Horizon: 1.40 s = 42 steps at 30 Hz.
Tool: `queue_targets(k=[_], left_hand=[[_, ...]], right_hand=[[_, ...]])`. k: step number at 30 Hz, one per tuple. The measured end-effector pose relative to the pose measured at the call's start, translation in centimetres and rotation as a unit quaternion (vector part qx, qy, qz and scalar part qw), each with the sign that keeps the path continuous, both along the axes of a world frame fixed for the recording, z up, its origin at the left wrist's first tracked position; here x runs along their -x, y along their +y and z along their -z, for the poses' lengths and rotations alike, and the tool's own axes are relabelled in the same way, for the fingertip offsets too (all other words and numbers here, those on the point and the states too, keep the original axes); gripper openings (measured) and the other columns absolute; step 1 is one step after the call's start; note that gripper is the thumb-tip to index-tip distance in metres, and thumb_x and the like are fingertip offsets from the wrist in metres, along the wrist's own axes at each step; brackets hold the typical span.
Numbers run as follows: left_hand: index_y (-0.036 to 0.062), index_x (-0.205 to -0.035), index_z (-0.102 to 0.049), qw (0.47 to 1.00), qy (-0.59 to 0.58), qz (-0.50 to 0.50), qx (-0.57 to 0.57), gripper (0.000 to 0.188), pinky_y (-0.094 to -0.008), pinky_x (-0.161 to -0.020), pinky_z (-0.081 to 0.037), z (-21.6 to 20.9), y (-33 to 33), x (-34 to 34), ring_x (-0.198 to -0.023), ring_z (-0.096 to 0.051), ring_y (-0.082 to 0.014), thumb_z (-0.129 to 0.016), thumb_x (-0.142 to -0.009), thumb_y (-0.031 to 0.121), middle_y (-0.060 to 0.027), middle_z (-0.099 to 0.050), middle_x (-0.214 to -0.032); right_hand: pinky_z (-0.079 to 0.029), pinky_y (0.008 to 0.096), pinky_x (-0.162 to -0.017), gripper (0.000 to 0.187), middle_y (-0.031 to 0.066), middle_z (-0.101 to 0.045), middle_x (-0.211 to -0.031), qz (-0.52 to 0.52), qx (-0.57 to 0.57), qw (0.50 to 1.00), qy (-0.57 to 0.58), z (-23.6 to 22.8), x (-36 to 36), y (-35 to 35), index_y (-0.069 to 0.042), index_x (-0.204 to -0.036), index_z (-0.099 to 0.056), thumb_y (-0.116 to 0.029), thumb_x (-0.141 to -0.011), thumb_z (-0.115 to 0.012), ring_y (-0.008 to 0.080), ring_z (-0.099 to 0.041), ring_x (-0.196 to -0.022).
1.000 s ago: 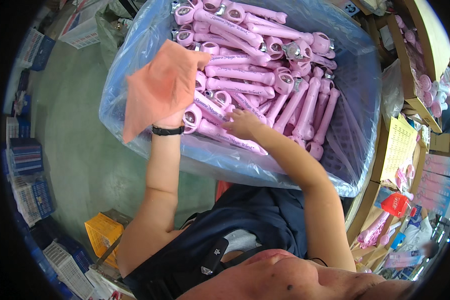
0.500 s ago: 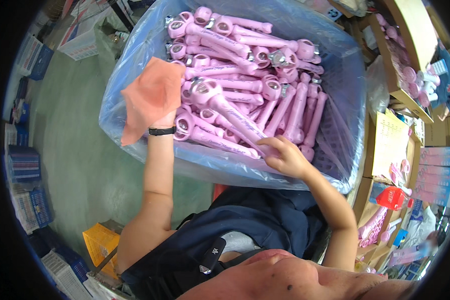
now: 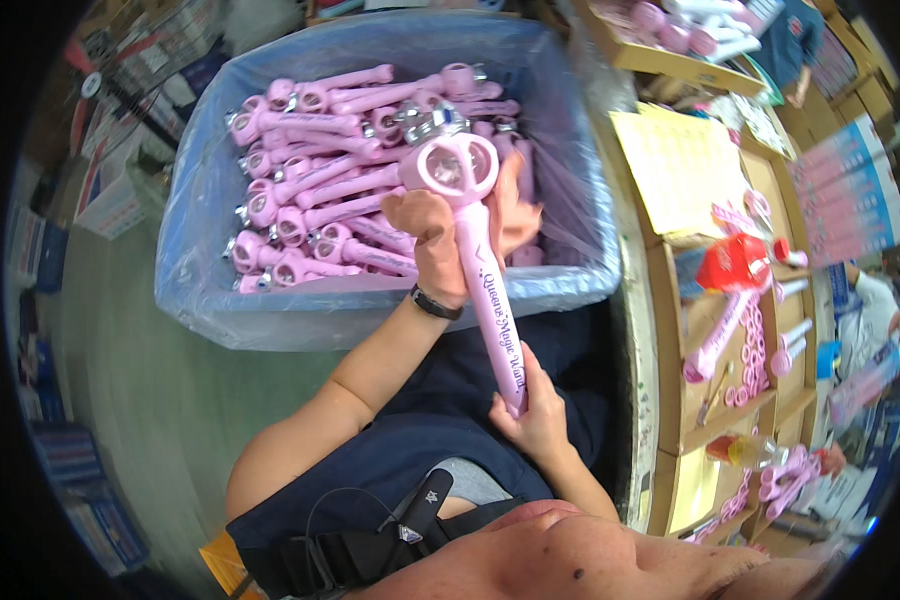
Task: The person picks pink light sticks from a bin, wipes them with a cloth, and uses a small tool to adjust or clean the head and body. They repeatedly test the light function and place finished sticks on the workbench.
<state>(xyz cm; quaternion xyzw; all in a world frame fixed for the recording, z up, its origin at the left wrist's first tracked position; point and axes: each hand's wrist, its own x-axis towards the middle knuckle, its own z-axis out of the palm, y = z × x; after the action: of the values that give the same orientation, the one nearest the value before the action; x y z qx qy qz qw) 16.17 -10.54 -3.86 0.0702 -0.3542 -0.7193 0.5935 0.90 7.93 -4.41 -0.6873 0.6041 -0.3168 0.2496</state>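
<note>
Held up before my body is a pink toy wand (image 3: 485,290), with a ring-shaped head, clear windows and a silvery tip piece. Dark lettering runs along its handle. My right hand (image 3: 537,412) grips the handle's lower end, fingers wrapped round it. An orange cloth (image 3: 425,225) covers most of my left hand (image 3: 446,285), which closes around the wand just below its head; the fingers are hidden under the fabric. Behind the wand, many similar pink wands (image 3: 355,185) lie piled in a large bin (image 3: 200,250) lined with translucent blue plastic.
On the right stands a workbench with cardboard trays (image 3: 660,370) of pink parts. A yellow paper sheet (image 3: 680,170), a red plastic bag (image 3: 735,262) and a bottle (image 3: 745,450) lie there. Stacked crates (image 3: 80,480) line the left side. Another person (image 3: 785,40) shows at the upper right.
The wand has come out of the pile toward my body and stands more upright. The cloth in my left hand has moved right, from the bin's left edge onto the wand. My view has shifted right.
</note>
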Motion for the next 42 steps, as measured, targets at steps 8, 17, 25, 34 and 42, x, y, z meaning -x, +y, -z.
queue_targets(k=[8, 17, 25, 34, 42], left_hand=[[-0.0023, -0.13, -0.042, 0.968, 0.162, 0.189, 0.012, 0.052, -0.0271, -0.072, -0.049, 1.4, 2.8, 5.3, -0.079, -0.054, -0.0142, -0.057, -0.095, 0.033, -0.0146, -0.054, -0.114], [0.0085, -0.077, -0.045, 0.959, -0.282, 0.028, 0.012, 0.016, -0.0248, -0.049, -0.039, -3.2, 10.1, 9.6, -0.052, -0.042, -0.0108, -0.057, -0.087, 0.006, -0.0011, -0.046, -0.069], [0.0093, -0.076, -0.052, 0.863, -0.442, 0.244, -0.001, 0.021, -0.0276, -0.053, -0.042, 0.0, 10.7, 8.7, -0.06, -0.053, -0.0091, -0.071, -0.072, 0.001, 0.0001, -0.054, -0.07], [0.0086, -0.07, -0.059, 0.721, -0.468, 0.507, 0.058, 0.021, -0.0242, -0.054, -0.042, -0.7, 12.4, 9.3, -0.056, -0.051, -0.0083, -0.079, -0.071, 0.011, 0.0055, -0.056, -0.064], [0.0061, -0.106, -0.06, 0.722, -0.55, 0.109, 0.406, 0.028, -0.0341, -0.086, -0.048, 3.2, 9.1, 13.0, -0.097, -0.059, -0.0196, -0.065, -0.085, 0.025, -0.0099, -0.06, -0.104]], right_hand=[[-0.049, 0.0258, -0.058, 0.063, 0.0128, -0.06, -0.089, -0.08, -0.324, 0.557, -0.76, 2.0, 2.7, 3.6, 0.003, -0.127, -0.047, -0.025, -0.075, -0.072, 0.0163, -0.057, -0.063], [-0.046, 0.0354, -0.09, 0.031, 0.0177, -0.055, -0.11, 0.188, 0.256, 0.863, -0.392, 4.2, 2.4, 2.6, 0.001, -0.11, -0.052, -0.022, -0.091, -0.058, 0.0265, -0.059, -0.099], [-0.033, 0.0457, -0.11, 0.081, 0.0233, -0.037, -0.144, 0.193, 0.187, 0.839, -0.473, 0.7, 5.6, -1.1, -0.004, -0.15, -0.016, -0.017, -0.085, -0.063, 0.0349, -0.043, -0.13], [-0.058, 0.0337, -0.073, 0.066, 0.0169, -0.066, -0.1, 0.225, 0.208, 0.702, -0.643, -4.2, 14.2, -5.7, 0.0, -0.124, -0.051, -0.052, -0.086, -0.068, 0.0239, -0.069, -0.084], [-0.048, 0.0315, -0.092, 0.076, 0.0113, -0.05, -0.123, 0.245, 0.246, 0.782, -0.518, -4.9, 11.4, -6.7, 0.001, -0.135, -0.035, -0.022, -0.079, -0.08, 0.0188, -0.053, -0.111]])
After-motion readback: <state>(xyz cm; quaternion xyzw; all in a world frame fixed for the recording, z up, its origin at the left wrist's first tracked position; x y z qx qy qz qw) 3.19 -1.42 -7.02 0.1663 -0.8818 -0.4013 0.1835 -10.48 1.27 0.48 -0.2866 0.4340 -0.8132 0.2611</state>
